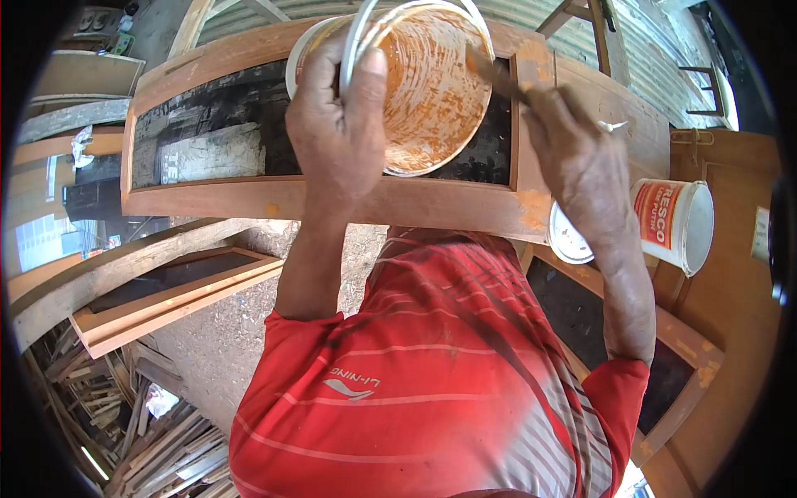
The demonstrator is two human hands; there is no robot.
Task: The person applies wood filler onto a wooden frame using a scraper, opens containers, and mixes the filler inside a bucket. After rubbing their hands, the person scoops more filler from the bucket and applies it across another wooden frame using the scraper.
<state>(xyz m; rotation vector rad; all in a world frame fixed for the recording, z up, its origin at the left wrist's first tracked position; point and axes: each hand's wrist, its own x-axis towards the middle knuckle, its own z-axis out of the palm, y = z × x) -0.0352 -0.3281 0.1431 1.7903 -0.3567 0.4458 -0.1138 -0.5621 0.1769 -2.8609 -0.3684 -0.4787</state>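
A white bucket (432, 91), its inside smeared with orange-brown paste, is tilted with its mouth toward me. My left hand (340, 124) is closed on its rim, the thumb beside the white handle. In my right hand (577, 153) is a putty knife (496, 76), whose blade reaches over the bucket's right inner side. Below the bucket lies a wooden door frame (257, 195) with dark glass panels, orange patches on its wood.
At the right stands a white bucket with a red label (664, 217), a round white lid (569, 236) beside it. A framed panel (178, 290) leans at the lower left, above scrap wood (178, 452). Another door (739, 241) is at the far right.
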